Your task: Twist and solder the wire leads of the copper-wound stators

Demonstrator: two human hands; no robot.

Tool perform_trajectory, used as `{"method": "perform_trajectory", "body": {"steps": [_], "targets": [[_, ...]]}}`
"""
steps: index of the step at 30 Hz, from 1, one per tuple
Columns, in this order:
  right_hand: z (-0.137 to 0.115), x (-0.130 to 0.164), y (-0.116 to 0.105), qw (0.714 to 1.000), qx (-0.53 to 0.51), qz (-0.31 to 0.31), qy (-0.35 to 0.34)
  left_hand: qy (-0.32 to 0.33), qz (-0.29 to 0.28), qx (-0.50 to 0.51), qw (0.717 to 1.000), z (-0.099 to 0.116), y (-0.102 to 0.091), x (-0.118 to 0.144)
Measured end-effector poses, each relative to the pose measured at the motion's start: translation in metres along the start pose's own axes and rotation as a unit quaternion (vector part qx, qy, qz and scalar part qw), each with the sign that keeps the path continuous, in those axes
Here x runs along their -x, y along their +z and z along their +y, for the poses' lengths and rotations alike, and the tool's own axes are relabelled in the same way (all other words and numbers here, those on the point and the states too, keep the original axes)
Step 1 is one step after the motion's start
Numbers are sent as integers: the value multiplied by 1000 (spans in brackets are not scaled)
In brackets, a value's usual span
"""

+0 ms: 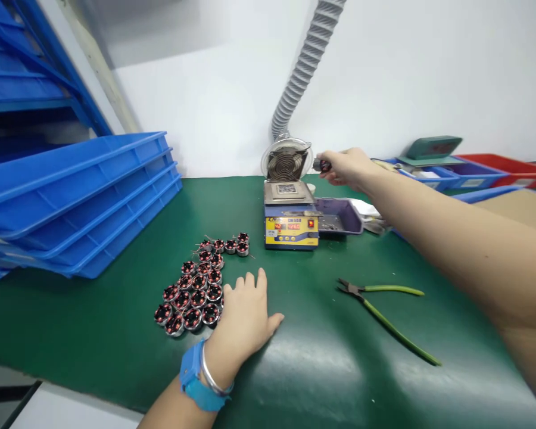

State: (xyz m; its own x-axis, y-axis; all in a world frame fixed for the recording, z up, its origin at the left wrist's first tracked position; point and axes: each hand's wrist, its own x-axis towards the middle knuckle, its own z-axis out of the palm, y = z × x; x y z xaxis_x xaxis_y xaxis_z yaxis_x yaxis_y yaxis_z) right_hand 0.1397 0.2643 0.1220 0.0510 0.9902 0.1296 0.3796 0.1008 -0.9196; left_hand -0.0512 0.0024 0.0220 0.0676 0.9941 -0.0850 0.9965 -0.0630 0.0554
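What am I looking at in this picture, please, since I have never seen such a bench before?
The one picture comes from a camera on the worker's head, looking down at their own two hands. The left hand, with a blue watch, rests flat on the green mat beside a cluster of small coils. The right hand reaches forward, holding one small dark part near a yellow heater unit under a grey hose. Green-handled pliers lie on the mat; blue trays are stacked at left.
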Motion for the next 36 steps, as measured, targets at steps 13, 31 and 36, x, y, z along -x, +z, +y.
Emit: {"method": "perform_trajectory", "body": {"steps": [13, 31, 36], "targets": [[22, 26, 1, 1000, -24, -14, 10, -18, 49, 17, 999, -4, -17, 5], [6, 53, -1, 995, -95, -33, 25, -33, -47, -7, 998, -24, -25, 5], [24, 88, -69, 986, -156, -30, 43, 5, -43, -11, 999, -27, -18, 4]]}}
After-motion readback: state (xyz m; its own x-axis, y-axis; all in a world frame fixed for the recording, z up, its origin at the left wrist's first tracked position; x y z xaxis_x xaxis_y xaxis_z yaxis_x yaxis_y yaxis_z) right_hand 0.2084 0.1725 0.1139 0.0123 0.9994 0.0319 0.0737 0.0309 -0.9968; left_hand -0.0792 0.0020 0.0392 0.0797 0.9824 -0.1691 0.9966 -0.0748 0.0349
